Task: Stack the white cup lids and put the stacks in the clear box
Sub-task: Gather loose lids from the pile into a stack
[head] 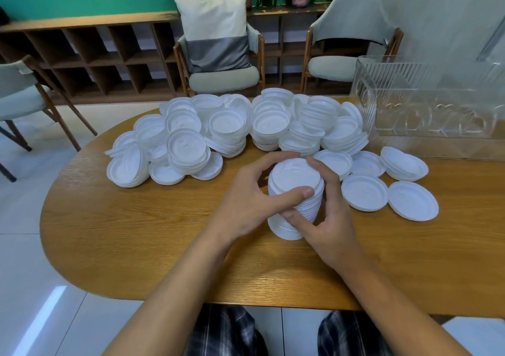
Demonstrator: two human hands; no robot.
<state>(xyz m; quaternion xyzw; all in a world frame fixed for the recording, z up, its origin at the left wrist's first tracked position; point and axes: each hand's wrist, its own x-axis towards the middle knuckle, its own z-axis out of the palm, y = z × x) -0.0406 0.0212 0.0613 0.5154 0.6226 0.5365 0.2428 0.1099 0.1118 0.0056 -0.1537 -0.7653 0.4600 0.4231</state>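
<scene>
The right edge cuts off the clear box (426, 101); the right hand (332, 213) partly covers the stack (293, 178).

A rounded light wooden table (136, 246) is carrying a heap of white round plastic cup lids (232, 128) along its far side. A tall stack of white lids (292, 175) is standing before the heap, loose flat lids (412, 204) are lying to its right, and a clear ribbed plastic box (426, 101) is sitting at the far right.
</scene>
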